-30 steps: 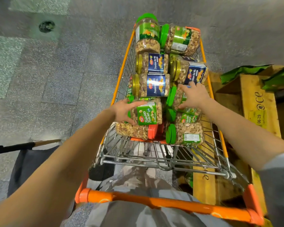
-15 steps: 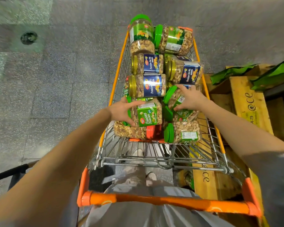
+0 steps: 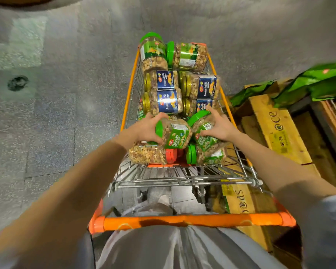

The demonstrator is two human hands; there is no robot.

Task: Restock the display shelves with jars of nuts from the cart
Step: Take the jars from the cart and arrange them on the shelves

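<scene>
An orange-framed wire cart (image 3: 190,220) in front of me holds several clear jars of nuts lying on their sides. My left hand (image 3: 146,129) grips the lid end of a green-lidded pistachio jar (image 3: 175,133) near the cart's front. My right hand (image 3: 220,126) grips a second green-lidded jar (image 3: 204,127), tilted up beside the first. Under them lie a red-lidded jar (image 3: 149,155) and another green-lidded jar (image 3: 204,155). Blue-labelled jars with gold lids (image 3: 164,100) fill the middle, and green-labelled jars (image 3: 187,55) lie at the far end.
Wooden crates (image 3: 275,129) with printed marks stand close against the cart's right side, with green packets (image 3: 316,82) on them. Grey stone floor (image 3: 56,117) spreads to the left, with a round drain (image 3: 17,83) in it.
Both hands have closed around green-lidded jars and lifted them slightly off the pile; the right jar now tilts upward. The view has shifted a little.
</scene>
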